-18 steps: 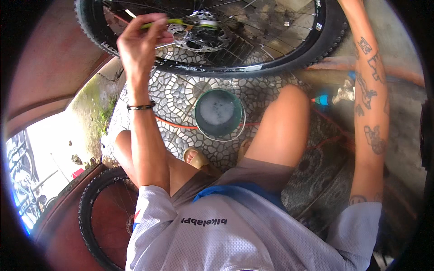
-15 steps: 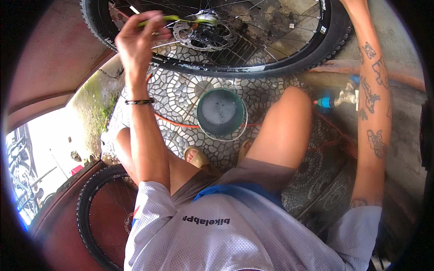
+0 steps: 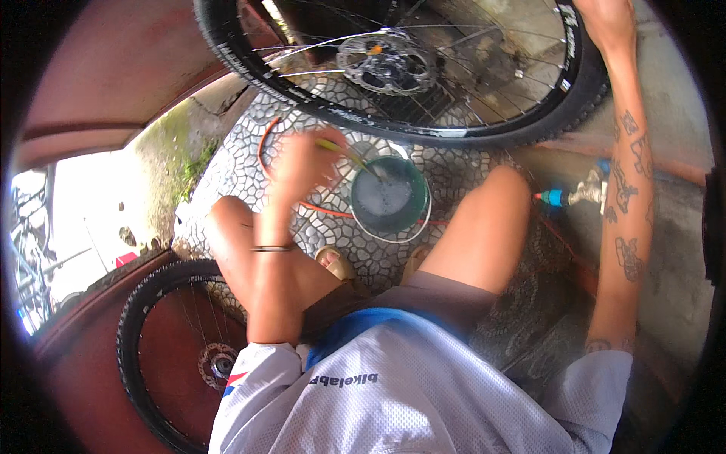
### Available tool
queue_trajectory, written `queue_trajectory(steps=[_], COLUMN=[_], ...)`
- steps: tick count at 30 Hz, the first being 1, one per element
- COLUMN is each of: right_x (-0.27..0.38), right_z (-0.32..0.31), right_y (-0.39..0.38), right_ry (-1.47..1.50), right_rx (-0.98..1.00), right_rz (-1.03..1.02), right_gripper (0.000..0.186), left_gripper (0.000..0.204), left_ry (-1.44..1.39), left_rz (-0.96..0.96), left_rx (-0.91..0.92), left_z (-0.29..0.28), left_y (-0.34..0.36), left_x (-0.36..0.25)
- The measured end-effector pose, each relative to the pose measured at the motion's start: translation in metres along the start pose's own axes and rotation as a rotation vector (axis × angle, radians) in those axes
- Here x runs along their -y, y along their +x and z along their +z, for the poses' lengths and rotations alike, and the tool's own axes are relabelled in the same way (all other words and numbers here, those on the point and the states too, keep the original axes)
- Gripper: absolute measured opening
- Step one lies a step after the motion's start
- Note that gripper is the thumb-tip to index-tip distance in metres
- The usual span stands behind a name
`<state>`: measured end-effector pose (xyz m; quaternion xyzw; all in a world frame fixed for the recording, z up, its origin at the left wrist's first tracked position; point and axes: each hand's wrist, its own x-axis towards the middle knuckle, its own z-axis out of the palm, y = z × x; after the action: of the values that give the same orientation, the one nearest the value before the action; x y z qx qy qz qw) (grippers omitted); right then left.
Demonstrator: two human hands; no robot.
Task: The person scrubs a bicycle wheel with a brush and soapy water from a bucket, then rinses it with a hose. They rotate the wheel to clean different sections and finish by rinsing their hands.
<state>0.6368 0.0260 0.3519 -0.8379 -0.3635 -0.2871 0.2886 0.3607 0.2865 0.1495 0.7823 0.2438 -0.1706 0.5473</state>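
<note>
My left hand, blurred by motion, is closed around a brush with a slim yellow-green handle. Its far end dips into a green bucket of sudsy water, which hides the head. Beyond the bucket a bicycle wheel with a black knobby tyre and a disc rotor is held up at a tilt. At the wheel's upper right my right hand grips the tyre; its fingertips are partly cut off by the picture's edge.
A second wheel leans by a red panel at lower left. An orange hose runs behind the bucket across the pebble-mosaic floor. On the right wall is a tap with a blue connector. My knees flank the bucket.
My left hand has come down from the rotor with the brush, whose end is now in the bucket. The wheel appears shifted rightward in view; my right hand stays on it.
</note>
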Motion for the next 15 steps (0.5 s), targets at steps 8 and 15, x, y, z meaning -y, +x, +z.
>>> queue_trajectory(steps=[8,15], right_x=[-0.011,-0.042], right_z=[0.001,0.003], right_y=[0.002,0.007], right_ry=[-0.101,-0.124], right_rx=[0.048,0.11], right_rz=[0.069,0.118], right_gripper=[0.06,0.073], left_gripper=[0.026,0.033], left_ry=[0.88,0.598], left_rz=[0.209,0.095], left_rx=[0.052,-0.002], left_z=[0.224,0.154], left_y=[0.056,0.038], left_x=[0.121,0.085])
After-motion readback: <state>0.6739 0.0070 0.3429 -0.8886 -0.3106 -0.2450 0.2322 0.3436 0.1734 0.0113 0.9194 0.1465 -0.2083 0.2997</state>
